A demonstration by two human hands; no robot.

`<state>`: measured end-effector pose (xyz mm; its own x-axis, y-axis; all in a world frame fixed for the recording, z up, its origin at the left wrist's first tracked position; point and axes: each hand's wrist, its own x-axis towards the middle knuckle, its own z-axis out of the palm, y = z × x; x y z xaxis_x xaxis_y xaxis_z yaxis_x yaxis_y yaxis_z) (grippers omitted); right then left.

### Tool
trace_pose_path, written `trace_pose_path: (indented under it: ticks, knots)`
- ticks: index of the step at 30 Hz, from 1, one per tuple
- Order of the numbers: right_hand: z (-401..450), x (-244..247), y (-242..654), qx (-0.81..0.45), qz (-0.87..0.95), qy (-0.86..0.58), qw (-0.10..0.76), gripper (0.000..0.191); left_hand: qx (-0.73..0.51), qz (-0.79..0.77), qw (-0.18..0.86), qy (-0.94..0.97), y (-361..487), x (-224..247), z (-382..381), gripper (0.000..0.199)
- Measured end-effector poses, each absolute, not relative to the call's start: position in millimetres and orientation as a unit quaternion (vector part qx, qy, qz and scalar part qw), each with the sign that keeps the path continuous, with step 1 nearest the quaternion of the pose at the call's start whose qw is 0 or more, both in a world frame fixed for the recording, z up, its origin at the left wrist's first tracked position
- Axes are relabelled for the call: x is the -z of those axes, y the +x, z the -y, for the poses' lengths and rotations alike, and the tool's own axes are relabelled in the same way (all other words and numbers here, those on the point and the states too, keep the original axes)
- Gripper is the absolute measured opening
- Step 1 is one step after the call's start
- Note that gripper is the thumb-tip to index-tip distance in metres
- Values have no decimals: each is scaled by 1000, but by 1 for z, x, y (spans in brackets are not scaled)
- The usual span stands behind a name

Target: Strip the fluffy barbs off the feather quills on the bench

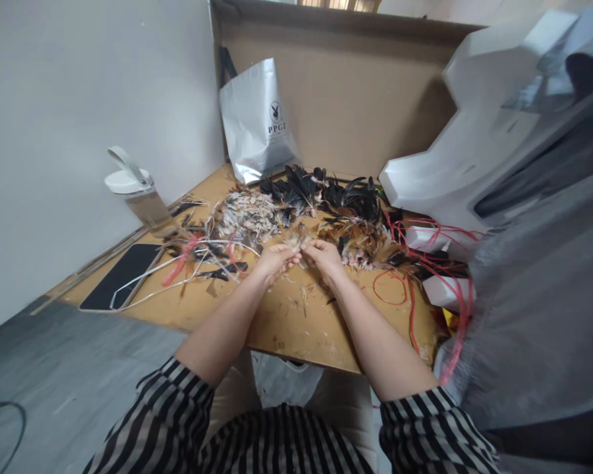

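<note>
Both hands meet over the middle of the table, pinching a small tuft of brown and pale feathers (pixel 297 236) between them. My left hand (pixel 277 261) has its fingers closed at the tuft's lower end. Opposite it, my right hand (pixel 323 258) grips the same tuft from the right side. Just beyond lie bunches of black feathers (pixel 296 189), and a pile of brown feathers (pixel 368 240) rests beside my right hand. Whitish, speckled feathers (pixel 247 214) are heaped behind my left hand. The exact fingertip contact is too small to make out.
A phone (pixel 121 276) and a lidded bottle (pixel 141 194) are at the left. White and red strings (pixel 180 263) tangle nearby. A silver bag (pixel 257 125) stands at the back against cardboard (pixel 356 92). Red string (pixel 425 230) and white foam (pixel 425 171) border the right side.
</note>
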<state>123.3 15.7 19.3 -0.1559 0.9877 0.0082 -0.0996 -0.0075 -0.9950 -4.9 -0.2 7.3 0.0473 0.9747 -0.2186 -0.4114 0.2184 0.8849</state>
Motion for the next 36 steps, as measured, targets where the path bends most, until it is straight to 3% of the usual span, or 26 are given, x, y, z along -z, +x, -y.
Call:
trace_pose_path:
  ticks: [16,27,36]
  knots:
    - [-18,-18,126,-519,527,-453,498,32,-507,-419,665,354,-5,-8,2,15]
    - [-19,-18,129,-647,444,-394,479,30,-496,-421,653,387,-4,-12,3,18]
    - [-23,-17,134,-587,513,-440,445,28,-528,-414,646,365,-7,-9,0,14]
